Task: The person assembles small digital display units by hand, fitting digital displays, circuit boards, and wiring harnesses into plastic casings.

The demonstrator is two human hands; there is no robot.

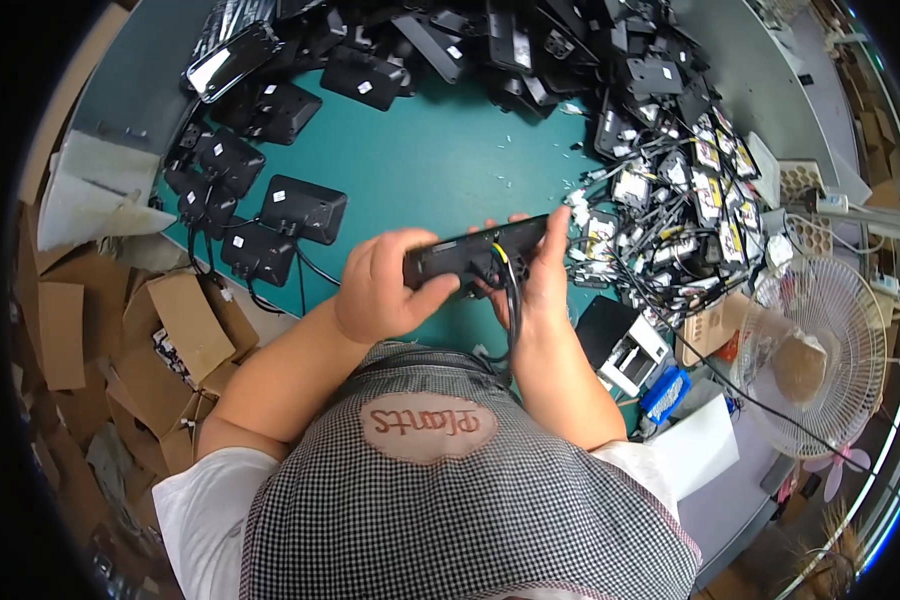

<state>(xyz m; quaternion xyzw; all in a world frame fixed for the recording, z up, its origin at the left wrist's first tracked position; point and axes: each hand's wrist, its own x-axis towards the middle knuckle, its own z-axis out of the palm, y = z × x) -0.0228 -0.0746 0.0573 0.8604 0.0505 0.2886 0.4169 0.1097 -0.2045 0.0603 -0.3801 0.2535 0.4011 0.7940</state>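
A flat black plastic housing with a cable [450, 259] is held up between my hands, above the table's near edge. My left hand [385, 280] grips its left end, thumb along the near side. Around the right end my right hand [542, 275] is closed, with fingertips showing past the far edge. A black cable [513, 300] with a bit of yellow wire at its top comes out of the housing and hangs down beside my right wrist. Left of my hands, similar black housings [303, 208] lie on the green tabletop [410, 150].
Many black housings [510, 40] are heaped along the far edge. At right lies a tangle of cabled modules [660, 210] with white connectors. A white fan [815, 355] stands at the right, near a blue object [666, 394]. Cardboard boxes [190, 325] sit at lower left.
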